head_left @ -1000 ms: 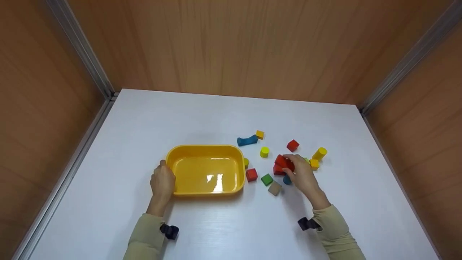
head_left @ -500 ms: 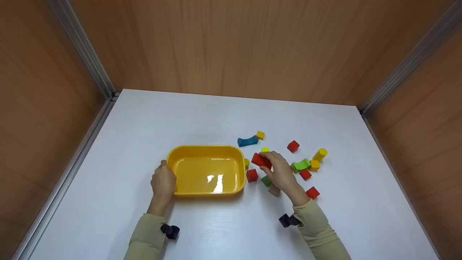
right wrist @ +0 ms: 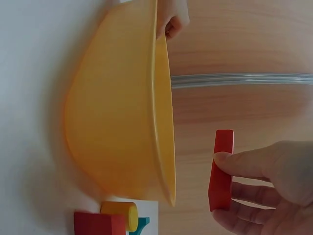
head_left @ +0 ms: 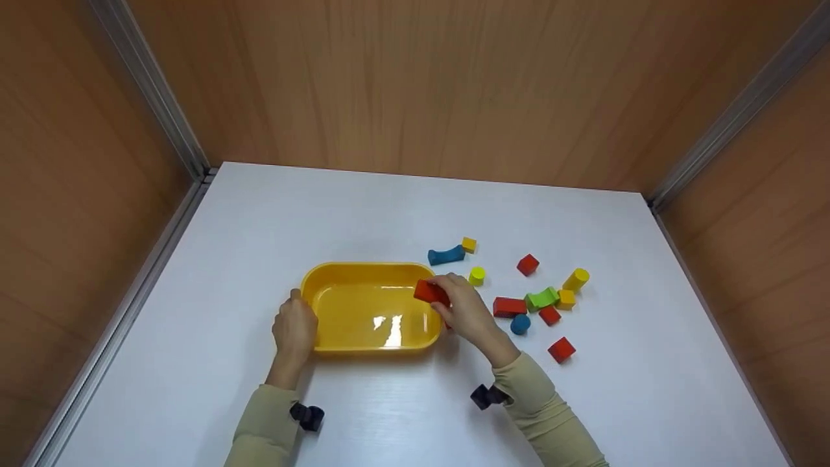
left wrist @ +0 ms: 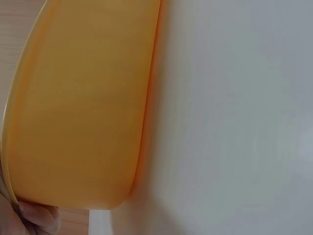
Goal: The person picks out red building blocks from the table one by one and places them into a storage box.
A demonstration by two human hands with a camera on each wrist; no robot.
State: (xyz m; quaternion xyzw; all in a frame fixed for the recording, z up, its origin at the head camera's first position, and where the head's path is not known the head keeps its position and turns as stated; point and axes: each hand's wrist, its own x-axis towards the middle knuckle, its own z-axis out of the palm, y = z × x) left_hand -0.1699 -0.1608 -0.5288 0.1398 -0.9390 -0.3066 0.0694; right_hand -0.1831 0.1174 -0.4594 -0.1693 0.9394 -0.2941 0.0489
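My left hand (head_left: 295,329) grips the left rim of a yellow plastic tub (head_left: 373,351), its fingertips showing under the rim in the left wrist view. Between thumb and fingers, my right hand (head_left: 468,312) pinches a longish red block (right wrist: 222,171). In the head view this block overlaps the right end of the tub; the right wrist view shows it raised above rim height. Nothing lies on the visible floor of the tub. Close by the tub's right wall are a red cube (right wrist: 95,223) and a yellow cylinder (right wrist: 120,215), mostly hidden by the right hand in the head view.
Right of the tub lie a blue curved block (head_left: 446,255), a yellow cube (head_left: 469,244), a red brick (head_left: 509,307), a green block (head_left: 541,298), a blue rounded block (head_left: 520,324) and several more blocks. Wooden panels (head_left: 415,91) enclose the white table (head_left: 389,415).
My right hand has lifted the red block off the red brick and carried it left to the tub's right end. The left hand has kept its hold on the rim.
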